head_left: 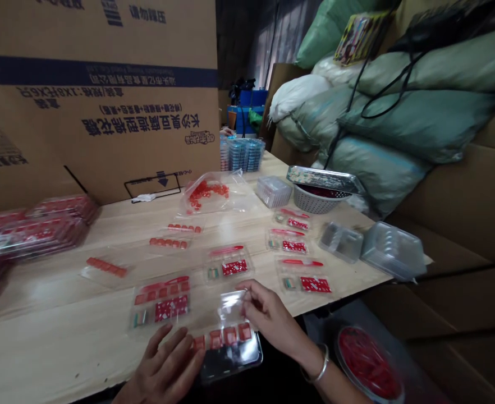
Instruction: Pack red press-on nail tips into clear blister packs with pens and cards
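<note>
A clear plastic strip with several red, cube-like pieces [229, 336] lies above a shiny, dark-based tray [243, 356] at the table's front edge. My left hand [165, 362] has its fingertips closed on the strip's left end; its thumb is partly hidden. Thumb and fingers of my right hand [268, 311] pinch a clear plastic film [233, 301] just above the strip's right part. Beyond my left hand sits a clear tray [133, 306] holding red pieces, a red pen-like stick [167, 282], a dotted red packet [172, 308] and a small striped item [140, 318].
More filled trays [302, 276] stand on the right. Red strips [106, 266] and a bag of red pieces [207, 193] lie farther back. Stacked packs [41, 227] and a large carton [96, 101] occupy the left. Empty clear trays [393, 249] and a grey basket [319, 201] are at right.
</note>
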Demonstrator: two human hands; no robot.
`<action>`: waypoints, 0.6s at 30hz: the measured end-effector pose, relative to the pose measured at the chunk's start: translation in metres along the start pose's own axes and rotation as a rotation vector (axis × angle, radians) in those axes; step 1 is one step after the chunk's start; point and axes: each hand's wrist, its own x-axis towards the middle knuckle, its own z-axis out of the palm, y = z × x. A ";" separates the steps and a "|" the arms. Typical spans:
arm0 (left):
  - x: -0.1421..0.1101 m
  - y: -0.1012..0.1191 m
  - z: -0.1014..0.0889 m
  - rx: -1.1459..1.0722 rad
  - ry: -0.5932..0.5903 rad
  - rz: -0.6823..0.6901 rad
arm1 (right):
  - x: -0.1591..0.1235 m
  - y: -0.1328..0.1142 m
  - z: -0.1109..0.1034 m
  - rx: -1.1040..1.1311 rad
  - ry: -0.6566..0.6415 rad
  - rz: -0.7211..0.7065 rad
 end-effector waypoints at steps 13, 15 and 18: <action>0.003 0.000 0.002 -0.014 -0.022 -0.025 | -0.024 0.016 -0.029 -0.810 0.206 -0.318; -0.003 0.001 0.011 -0.044 0.006 -0.057 | -0.030 0.013 -0.028 -0.934 0.094 -0.481; 0.001 -0.004 0.027 -0.096 -0.002 -0.087 | -0.024 0.012 -0.027 -0.858 -0.075 -0.664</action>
